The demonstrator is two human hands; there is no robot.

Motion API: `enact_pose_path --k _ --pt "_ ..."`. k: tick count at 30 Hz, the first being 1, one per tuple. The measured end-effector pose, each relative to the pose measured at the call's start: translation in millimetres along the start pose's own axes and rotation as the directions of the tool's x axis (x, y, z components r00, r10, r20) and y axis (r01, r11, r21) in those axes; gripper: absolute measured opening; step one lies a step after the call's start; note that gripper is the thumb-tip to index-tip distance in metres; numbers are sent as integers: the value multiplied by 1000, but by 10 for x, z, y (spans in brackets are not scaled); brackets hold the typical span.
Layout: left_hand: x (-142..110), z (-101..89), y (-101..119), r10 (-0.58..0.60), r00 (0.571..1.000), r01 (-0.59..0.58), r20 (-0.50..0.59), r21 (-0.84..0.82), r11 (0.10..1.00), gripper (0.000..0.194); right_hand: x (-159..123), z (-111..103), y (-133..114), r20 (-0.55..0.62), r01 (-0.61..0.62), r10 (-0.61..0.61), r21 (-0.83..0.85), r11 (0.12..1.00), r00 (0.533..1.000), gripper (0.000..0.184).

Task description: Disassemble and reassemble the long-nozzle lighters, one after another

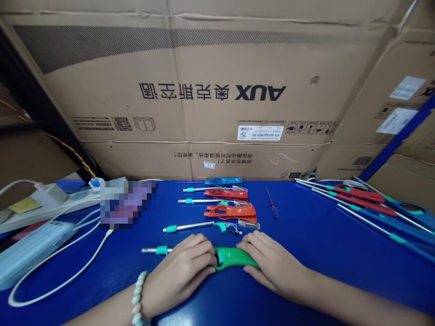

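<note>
A green long-nosed lighter lies flat on the blue table, its metal tube pointing left. My left hand curls over the front of the handle, fingers closed on it. My right hand wraps round the rear of the green handle. Just beyond them lie opened lighters in a row: a bare tube with teal trigger and wires, a red half-shell, another red one, and a blue one. A bead bracelet is on my left wrist.
A small red-handled screwdriver lies right of the row. Several whole red and blue lighters are piled at the right. A white power strip, a white box and cables occupy the left. Large cardboard boxes wall the back.
</note>
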State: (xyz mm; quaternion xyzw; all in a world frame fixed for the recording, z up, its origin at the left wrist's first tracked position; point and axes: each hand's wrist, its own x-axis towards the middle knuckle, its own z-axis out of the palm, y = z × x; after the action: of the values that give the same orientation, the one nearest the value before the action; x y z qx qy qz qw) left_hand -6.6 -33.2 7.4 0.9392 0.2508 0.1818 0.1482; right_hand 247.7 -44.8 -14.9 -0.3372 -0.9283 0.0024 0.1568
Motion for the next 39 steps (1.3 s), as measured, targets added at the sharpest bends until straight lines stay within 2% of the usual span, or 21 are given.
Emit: enact_pose_path --k 3,6,12,19,28,34,39 --pt "5 20 -1 56 998 -59 31 112 992 20 -3 9 3 10 4 -4 2 1000 1000 32" --pt "0 46 12 64 996 -73 59 161 984 22 -7 22 3 28 -7 6 18 1000 1000 33" --pt "-17 59 36 34 995 -41 94 70 997 17 19 13 -14 121 -63 56 57 996 991 29" --pt "-18 59 36 -23 996 30 88 -79 996 14 28 -11 -21 174 -127 104 130 983 979 24" --pt "-36 52 44 29 993 -35 111 50 998 12 18 -92 -50 199 -169 122 235 957 972 25" --pt "-19 48 63 -13 991 1 136 86 996 12 28 -85 -45 203 -175 127 235 956 971 25" --pt "-26 82 45 -23 994 13 104 97 995 14 18 -65 -38 187 -160 119 219 963 975 26"
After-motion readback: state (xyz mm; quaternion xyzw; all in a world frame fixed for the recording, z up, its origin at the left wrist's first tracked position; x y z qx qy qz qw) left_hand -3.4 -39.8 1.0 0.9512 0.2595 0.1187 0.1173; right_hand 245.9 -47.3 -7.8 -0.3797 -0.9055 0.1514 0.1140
